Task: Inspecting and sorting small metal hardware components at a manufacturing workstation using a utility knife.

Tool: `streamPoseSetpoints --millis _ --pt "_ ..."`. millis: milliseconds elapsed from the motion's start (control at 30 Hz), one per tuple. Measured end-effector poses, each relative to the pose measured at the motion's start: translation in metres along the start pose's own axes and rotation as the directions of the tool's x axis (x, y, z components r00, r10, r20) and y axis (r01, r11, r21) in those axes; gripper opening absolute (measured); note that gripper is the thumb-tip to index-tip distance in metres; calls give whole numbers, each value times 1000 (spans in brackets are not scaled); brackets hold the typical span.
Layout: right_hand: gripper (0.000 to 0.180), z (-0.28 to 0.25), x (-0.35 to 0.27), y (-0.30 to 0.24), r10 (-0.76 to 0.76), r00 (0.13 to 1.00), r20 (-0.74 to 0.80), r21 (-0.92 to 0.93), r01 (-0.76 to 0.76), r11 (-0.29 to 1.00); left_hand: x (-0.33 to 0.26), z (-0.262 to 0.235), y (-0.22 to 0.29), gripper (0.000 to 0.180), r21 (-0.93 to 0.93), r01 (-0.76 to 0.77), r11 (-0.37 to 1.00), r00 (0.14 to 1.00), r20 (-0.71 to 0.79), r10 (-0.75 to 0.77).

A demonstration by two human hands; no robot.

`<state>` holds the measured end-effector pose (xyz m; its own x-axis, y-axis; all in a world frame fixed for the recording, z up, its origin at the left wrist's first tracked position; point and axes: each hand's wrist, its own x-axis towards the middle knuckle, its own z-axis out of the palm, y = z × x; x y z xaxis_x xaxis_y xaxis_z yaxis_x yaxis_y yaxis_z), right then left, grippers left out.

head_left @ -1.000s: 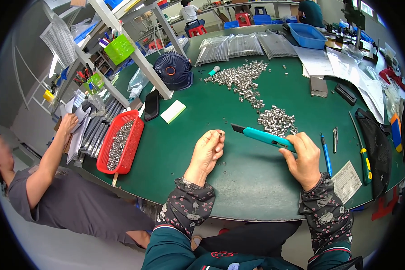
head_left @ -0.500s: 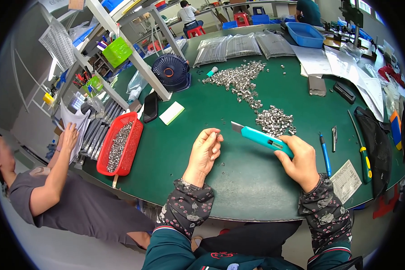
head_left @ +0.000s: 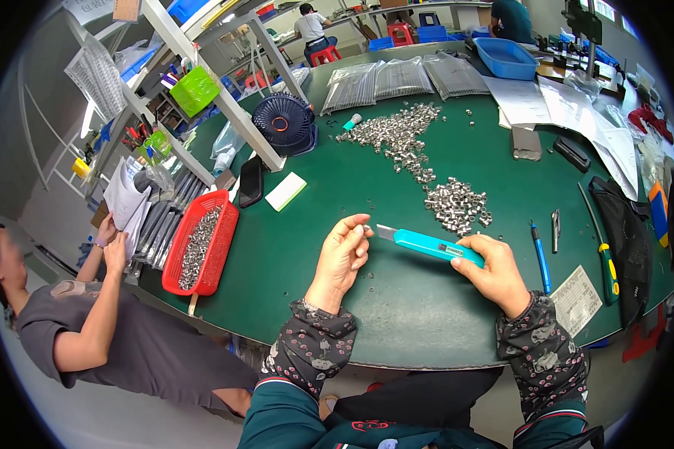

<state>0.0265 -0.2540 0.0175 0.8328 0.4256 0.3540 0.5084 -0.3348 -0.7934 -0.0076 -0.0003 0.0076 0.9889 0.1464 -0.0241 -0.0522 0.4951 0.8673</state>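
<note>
In my right hand (head_left: 494, 271) is a teal utility knife (head_left: 427, 245), its blade pointing left. The blade tip is close to the fingertips of my left hand (head_left: 340, 258), but I cannot tell if they touch. Thumb and forefinger of that hand pinch a small metal ring (head_left: 366, 227), mostly hidden by the fingers. Beyond the knife lies a small pile of short metal rings (head_left: 457, 203). A larger heap of the same rings (head_left: 397, 131) spreads farther back on the green table (head_left: 412, 322).
A red basket (head_left: 225, 247) of metal parts stands at the left, near a phone (head_left: 251, 182) and a fan (head_left: 284, 123). At right lie a blue pen (head_left: 541, 258), a screwdriver (head_left: 609, 273) and a black pouch (head_left: 623, 247). A co-worker (head_left: 120, 329) handles papers at the left.
My right hand has brought the knife down and left, so its blade is now beside my left fingertips. The left hand has barely moved. The co-worker's hands have lowered on the papers.
</note>
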Motion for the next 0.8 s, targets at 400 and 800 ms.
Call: streamPoseSetpoints --millis 400,800 --pt "24 -2 1 -6 114 979 167 145 -139 980 0 -2 -5 13 58 27 998 996 79 -32" --pt "24 -1 0 -3 -182 971 -154 -87 170 982 0 -3 -4 18 47 -1 999 997 74 -2"
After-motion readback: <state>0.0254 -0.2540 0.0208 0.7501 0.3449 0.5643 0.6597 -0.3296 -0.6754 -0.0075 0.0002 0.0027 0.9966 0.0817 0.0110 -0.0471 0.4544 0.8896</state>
